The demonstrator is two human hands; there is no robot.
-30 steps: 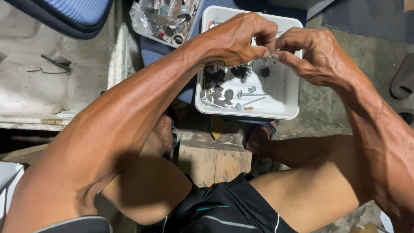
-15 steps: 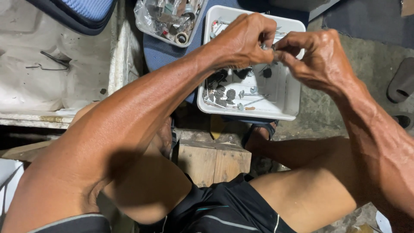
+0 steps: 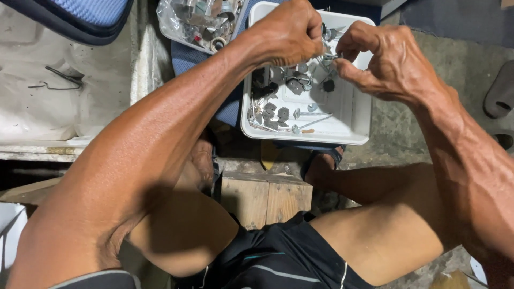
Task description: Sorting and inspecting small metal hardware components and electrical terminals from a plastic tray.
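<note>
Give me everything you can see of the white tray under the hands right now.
The white tray is a shallow, rectangular container with rounded corners and a raised rim, plastic by the look of it. It lies flat on a blue surface in front of the person's knees, its near edge overhanging. Inside lie loose screws, dark washers and small metal fittings, mostly towards its left half. The left hand and right hand hover above its far end, pinching a small metal part; neither visibly touches the tray.

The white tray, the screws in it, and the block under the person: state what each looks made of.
White tray: probably plastic, with a smooth matte surface and rounded moulded rim.
Screws: metal, grey with a dull shine; some washers look dark, perhaps rubber.
Block: bare unfinished wood, with visible grain and a seam between pieces.
</note>
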